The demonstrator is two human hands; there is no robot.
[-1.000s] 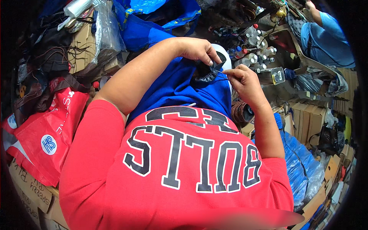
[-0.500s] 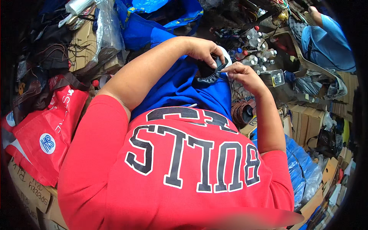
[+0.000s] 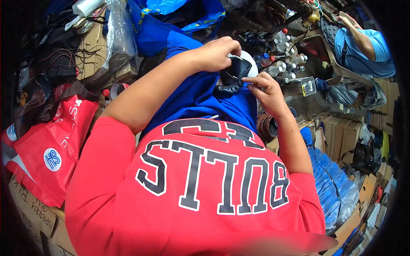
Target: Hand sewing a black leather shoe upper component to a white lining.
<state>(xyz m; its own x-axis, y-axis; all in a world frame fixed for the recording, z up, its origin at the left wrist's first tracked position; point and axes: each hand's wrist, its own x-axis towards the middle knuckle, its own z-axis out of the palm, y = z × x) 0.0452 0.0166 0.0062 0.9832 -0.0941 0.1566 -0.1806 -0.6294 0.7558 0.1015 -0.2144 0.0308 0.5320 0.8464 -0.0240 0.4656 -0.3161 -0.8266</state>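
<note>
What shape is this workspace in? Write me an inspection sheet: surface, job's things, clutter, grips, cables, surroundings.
Surface: blue cloth over the person's lap, under the work.
Job's things: glossy black item with a gathered edge; white curved object beside it, partly hidden.
Clutter: clear plastic bottles with coloured caps; red bag with a white round emblem; blue plastic-wrapped bundle.
Grips: left-hand grip at the item's far edge; right-hand grip at its right side; how firmly either holds, cannot tell.
Cables: thin dark cords over brown cardboard; whether electrical, cannot tell.
Surroundings: another person in light-blue clothing, upper right.
</note>
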